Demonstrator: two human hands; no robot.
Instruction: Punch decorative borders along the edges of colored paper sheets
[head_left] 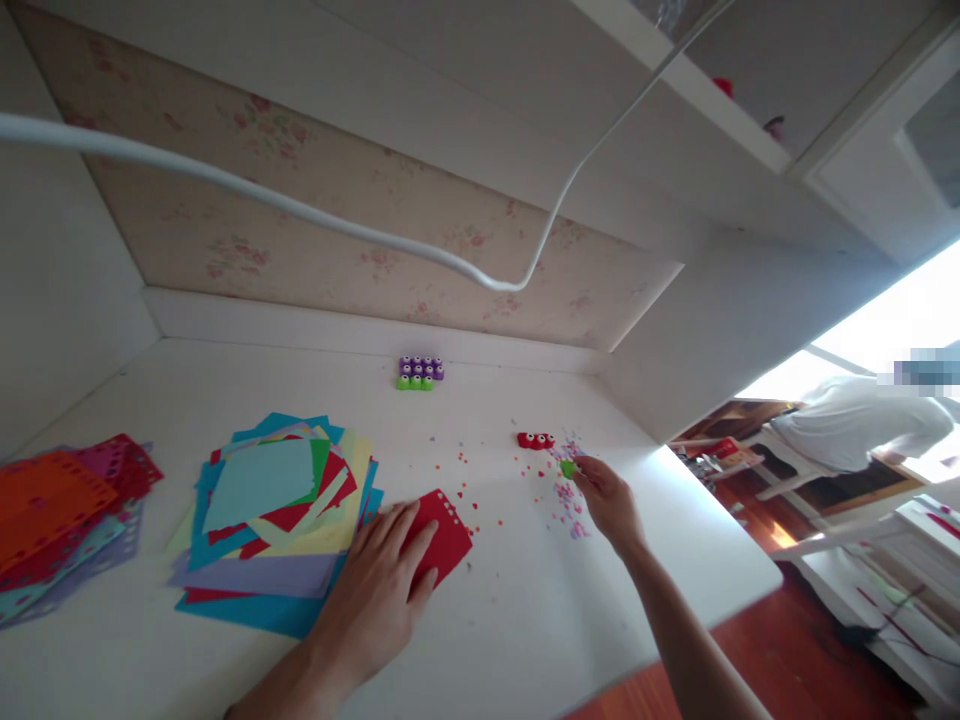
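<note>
I view white desk (495, 400), floral wallpaper (300, 255) at 12 o'clock. Flat left hand (382, 570) covers hole-edged red card (448, 545); right hand (609, 500) pinches green punch (568, 468).

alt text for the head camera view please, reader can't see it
A person's left hand rests on a red paper sheet with holes along one edge, on a white table, while the right hand holds a green punch beside scattered paper bits. Two piles of coloured paper lie at left; purple and green punches and a red row stand farther back.
</note>
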